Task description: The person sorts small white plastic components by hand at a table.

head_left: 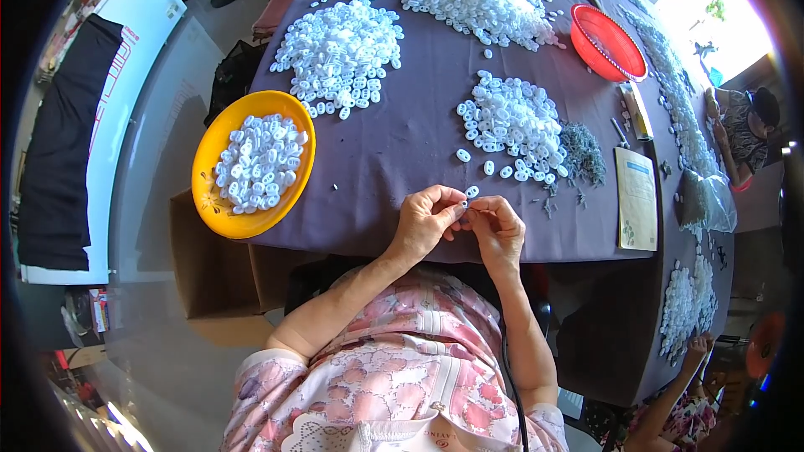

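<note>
A purple-grey cloth covers a large table (pixel 385 167) in a bright workroom. At its left corner sits a yellow bowl (pixel 206 188) of white oval pieces (pixel 260 159); ahead lies a loose white heap (pixel 515 121). The left hand (pixel 424 223) pinches a small white piece (pixel 464 203) near the table's front edge. The right hand's (pixel 500 236) fingertips are drawn together beside it, contents impossible to tell. A slack pinch could drop the tiny piece.
</note>
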Demonstrator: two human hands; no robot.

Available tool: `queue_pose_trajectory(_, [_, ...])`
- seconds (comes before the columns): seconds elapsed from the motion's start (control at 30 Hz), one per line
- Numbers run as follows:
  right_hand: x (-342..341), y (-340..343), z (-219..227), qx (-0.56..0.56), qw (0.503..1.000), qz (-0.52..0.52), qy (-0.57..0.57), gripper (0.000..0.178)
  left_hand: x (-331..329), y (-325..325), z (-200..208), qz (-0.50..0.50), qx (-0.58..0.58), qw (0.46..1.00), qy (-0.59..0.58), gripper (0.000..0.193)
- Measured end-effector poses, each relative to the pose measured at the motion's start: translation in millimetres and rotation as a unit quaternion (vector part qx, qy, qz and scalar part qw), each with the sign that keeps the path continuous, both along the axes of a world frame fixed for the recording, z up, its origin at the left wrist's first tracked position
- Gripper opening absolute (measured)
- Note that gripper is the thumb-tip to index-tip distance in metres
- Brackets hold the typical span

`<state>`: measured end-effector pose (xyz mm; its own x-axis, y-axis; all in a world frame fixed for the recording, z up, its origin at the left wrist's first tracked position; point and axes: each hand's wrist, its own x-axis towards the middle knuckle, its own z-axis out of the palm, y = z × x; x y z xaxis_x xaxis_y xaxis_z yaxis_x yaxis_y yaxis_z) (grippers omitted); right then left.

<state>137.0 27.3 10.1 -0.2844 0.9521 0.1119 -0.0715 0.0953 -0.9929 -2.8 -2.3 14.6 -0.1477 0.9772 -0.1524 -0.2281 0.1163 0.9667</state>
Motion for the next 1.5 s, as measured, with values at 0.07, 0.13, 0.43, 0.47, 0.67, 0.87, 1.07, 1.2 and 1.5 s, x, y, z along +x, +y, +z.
queue_pose_trajectory(0.07, [0, 0, 0, 0.007, 1.000, -0.003, -0.002, 0.010, 1, 0, 0, -0.001, 0.000, 1.000, 0.004, 0.009])
queue_pose_trajectory(0.13, [0, 1, -3, 0.017, 1.000, -0.008, -0.012, 0.010, 1, 0, 1, -0.002, 0.000, 1.000, 0.008, 0.009])
queue_pose_trajectory(0.43, [2, 0, 1, 0.017, 0.998, 0.007, -0.062, 0.012, -4, 1, -2, -0.053, -0.015, 0.998, 0.034, 0.007])
queue_pose_trajectory(0.47, [2, 0, 2, -0.009, 0.999, 0.009, -0.046, 0.012, -3, 0, -1, -0.043, -0.016, 0.999, 0.026, 0.007])
queue_pose_trajectory(0.67, [4, 4, 0, -0.039, 0.999, 0.025, -0.023, 0.013, 1, 0, -7, 0.008, 0.018, 1.000, -0.017, 0.007])
queue_pose_trajectory(0.87, [12, 25, 16, 0.112, 0.969, -0.025, -0.217, 0.018, -3, 2, -3, 0.021, 0.005, 0.999, -0.048, 0.006])
queue_pose_trajectory(1.07, [2, 33, 28, 0.254, 0.892, 0.039, -0.373, 0.024, -5, 2, -3, 0.008, 0.004, 0.997, -0.071, 0.005])
queue_pose_trajectory(1.2, [4, 37, 23, 0.235, 0.886, 0.046, -0.398, 0.014, -6, 2, -4, 0.010, 0.012, 0.997, -0.080, 0.004])
queue_pose_trajectory(1.5, [9, 19, 8, -0.085, 0.995, -0.022, -0.054, 0.010, -5, 3, -4, 0.014, -0.001, 0.999, -0.047, 0.008])
